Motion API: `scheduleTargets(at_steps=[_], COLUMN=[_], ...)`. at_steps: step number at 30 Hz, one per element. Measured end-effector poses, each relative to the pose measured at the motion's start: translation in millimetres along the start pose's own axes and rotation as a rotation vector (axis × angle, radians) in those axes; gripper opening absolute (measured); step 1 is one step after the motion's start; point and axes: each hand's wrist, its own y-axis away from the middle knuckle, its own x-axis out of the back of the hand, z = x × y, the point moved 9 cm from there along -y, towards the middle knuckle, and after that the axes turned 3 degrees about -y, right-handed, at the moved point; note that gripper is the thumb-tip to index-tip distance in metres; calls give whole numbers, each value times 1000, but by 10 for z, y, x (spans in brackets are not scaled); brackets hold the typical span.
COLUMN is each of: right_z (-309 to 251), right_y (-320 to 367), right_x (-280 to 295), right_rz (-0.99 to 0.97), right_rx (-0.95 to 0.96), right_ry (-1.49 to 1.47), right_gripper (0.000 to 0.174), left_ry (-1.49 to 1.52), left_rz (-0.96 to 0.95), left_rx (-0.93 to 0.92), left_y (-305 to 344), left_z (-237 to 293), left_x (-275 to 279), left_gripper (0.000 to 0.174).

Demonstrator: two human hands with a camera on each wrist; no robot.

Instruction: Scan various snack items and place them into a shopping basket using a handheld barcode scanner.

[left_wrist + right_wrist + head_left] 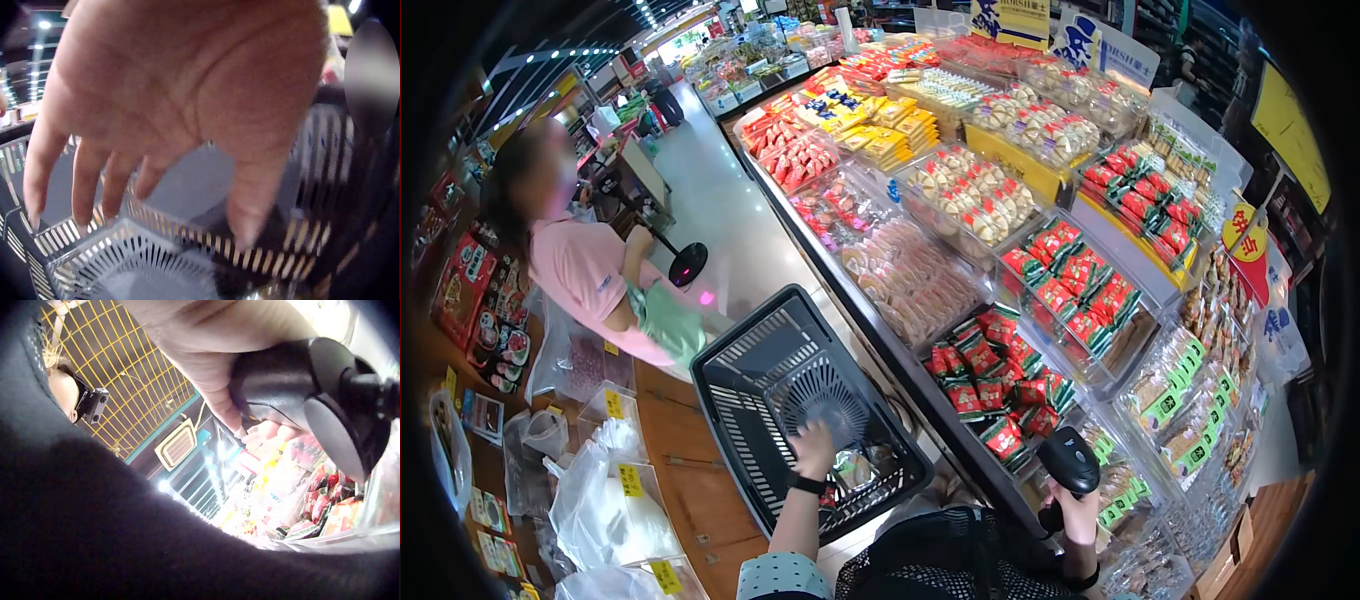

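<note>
My left hand [812, 452] reaches over a dark grey shopping basket [730, 352], its fingers spread and holding nothing. In the left wrist view the palm [181, 75] faces the camera and the fingers point down toward the basket's slotted floor [134, 262]. A few small wrapped packs [862, 468] lie at the basket's near end. My right hand [1080, 512] grips a black handheld device [1068, 460] with a rounded head, beside the display counter. The right wrist view shows the fingers wrapped round the black handle [275, 378].
To the right, a long counter holds clear bins of red-and-green packets [1055, 285], biscuits [975, 190] and yellow packs [890, 135]. A wooden shelf [700, 480] with plastic bags [610, 515] runs along the left. A person in pink [580, 255] stands beyond the basket, near the aisle floor [720, 170].
</note>
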Motion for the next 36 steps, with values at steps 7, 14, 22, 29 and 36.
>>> scheduleTargets(at_steps=[7,14,22,29,36], right_z=[-22,161,275,321,209], right_y=[-60,-198,-244,-227,-182], right_x=[-409,-812,-1102,-1077,-1228], right_rz=[-25,-91,-181,-146,-202], right_rx=[-21,-17,62,38,125], right_ry=[16,87,127,142,164], right_gripper=[13,19,27,29,25], left_ry=[-15,154,425,451,175], left_rz=[-359,-406,-358,-491,-843], left_rx=[-334,77,75,126,66], left_y=[6,216,-170,-340,-450], left_z=[742,394,-39,-169,-501], left_x=[-2503,-1495,-1672,-1464,-2057], left_gripper=[81,67,53,74,72])
